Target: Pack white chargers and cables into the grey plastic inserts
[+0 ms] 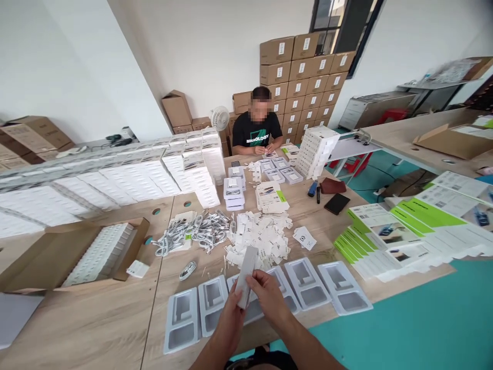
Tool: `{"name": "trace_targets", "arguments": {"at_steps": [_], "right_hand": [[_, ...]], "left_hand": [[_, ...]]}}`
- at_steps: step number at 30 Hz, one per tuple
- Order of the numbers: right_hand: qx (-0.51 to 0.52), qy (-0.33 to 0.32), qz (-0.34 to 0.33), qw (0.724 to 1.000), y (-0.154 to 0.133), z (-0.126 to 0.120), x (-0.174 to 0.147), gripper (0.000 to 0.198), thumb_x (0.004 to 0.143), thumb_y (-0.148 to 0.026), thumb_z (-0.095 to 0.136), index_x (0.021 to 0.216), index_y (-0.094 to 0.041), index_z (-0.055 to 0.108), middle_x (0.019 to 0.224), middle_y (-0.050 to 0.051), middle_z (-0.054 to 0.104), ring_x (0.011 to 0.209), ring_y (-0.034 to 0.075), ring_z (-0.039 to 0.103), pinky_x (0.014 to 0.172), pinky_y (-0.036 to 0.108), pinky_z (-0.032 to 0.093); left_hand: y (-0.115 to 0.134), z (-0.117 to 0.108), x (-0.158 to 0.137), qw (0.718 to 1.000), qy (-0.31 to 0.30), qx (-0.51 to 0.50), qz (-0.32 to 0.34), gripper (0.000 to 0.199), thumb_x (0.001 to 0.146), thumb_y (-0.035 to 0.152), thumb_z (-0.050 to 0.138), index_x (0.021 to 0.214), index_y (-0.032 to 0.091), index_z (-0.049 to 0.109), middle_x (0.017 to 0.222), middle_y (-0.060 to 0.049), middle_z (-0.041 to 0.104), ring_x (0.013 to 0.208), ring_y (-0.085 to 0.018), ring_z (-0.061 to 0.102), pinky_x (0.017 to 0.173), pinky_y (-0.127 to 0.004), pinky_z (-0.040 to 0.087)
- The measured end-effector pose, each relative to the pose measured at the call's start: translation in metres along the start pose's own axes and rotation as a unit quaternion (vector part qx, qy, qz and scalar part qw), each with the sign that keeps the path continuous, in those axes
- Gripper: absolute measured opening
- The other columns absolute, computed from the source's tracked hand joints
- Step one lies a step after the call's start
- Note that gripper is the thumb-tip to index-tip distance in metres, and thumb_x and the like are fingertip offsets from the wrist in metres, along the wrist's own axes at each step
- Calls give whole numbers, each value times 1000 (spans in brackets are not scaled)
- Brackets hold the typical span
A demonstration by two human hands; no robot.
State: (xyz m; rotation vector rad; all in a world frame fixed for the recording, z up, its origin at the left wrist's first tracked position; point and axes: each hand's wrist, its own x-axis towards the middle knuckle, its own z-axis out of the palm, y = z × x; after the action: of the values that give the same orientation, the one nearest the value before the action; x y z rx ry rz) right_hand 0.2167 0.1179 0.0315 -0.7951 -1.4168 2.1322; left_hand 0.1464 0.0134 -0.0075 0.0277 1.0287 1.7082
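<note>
An oblong white block [248, 267] is held between both hands over the front of the table; whether it is a stack of cards or a slim box I cannot tell. My left hand [233, 307] is closed around its lower left side. The fingers of my right hand [265, 293] grip its right side. Under and beside the hands stands a row of grey plastic trays [183, 336], each with moulded recesses; the hands hide part of the middle ones. Just beyond lies a loose heap of small white paper pieces [262, 236]. White cards [305, 238] lie to its right.
Coiled white cables [200, 230] lie left of the heap. An open carton [80, 252] holds white boxes. Stacked white boxes [115, 177] line the left. Green-and-white printed sleeves [385, 231] spread out right. Across the table a person [257, 128] handles small items.
</note>
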Motion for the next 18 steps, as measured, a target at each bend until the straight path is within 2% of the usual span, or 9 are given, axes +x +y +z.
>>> {"name": "trace_targets", "arguments": {"at_steps": [4,7,10,11,12,13,14,15,18], "right_hand": [[30,-10,6,999,-3,10,-6,35,78,-51,66,69,-18,61,66,-1,62,67,16,53,66,29,44],[39,-14,51,998,-5,2,-11,32,79,-50,67,73,-19,59,68,-1,63,64,15,52,64,28,43],[32,-13,84,996,-5,-12,-12,29,79,-49,67,79,-21,60,74,0,66,70,17,55,67,29,46],[27,-14,90,995,-6,-17,-11,29,78,-49,68,79,-21,60,76,1,67,72,18,56,69,30,46],[22,-17,96,995,-6,-21,-11,30,78,-49,68,78,-21,60,78,2,67,73,18,56,70,30,47],[18,-23,104,994,-6,-25,-11,31,77,-50,68,78,-20,61,79,2,68,74,19,57,71,31,47],[15,-29,113,993,-7,-27,-12,31,77,-51,69,78,-20,61,79,2,69,75,19,58,72,32,47],[12,-36,122,992,-7,-27,-13,31,76,-51,69,78,-20,62,79,3,69,75,20,58,73,32,47],[-1,-57,137,989,-6,-18,-16,33,76,-52,69,81,-19,65,79,3,70,76,21,59,74,33,47]], "left_hand": [[14,-6,-5,996,43,-37,65,47,83,42,65,125,22,64,124,-8,66,125,-28,53,108,-40,39],[47,-40,-13,966,202,37,159,49,82,49,61,123,22,63,118,-9,67,117,-28,59,101,-42,46],[85,-113,-38,882,370,170,238,55,81,49,61,131,27,55,132,-7,57,132,-27,44,110,-43,37],[94,-142,-50,820,425,295,244,60,81,49,62,136,27,50,137,-8,52,137,-28,37,113,-44,33],[100,-171,-62,731,505,389,245,64,78,49,62,135,24,50,137,-11,49,137,-31,34,114,-48,30],[102,-197,-74,669,545,456,219,66,77,50,63,136,23,49,138,-12,47,138,-34,32,114,-52,29],[102,-219,-83,625,565,507,180,66,78,50,62,136,23,48,139,-14,45,138,-35,31,112,-55,30],[99,-237,-90,595,573,544,148,66,78,51,61,137,24,47,141,-14,43,139,-37,30,111,-59,30],[87,-252,-96,573,554,596,102,67,80,56,56,140,29,42,153,-13,28,144,-39,20,111,-66,21]]}}
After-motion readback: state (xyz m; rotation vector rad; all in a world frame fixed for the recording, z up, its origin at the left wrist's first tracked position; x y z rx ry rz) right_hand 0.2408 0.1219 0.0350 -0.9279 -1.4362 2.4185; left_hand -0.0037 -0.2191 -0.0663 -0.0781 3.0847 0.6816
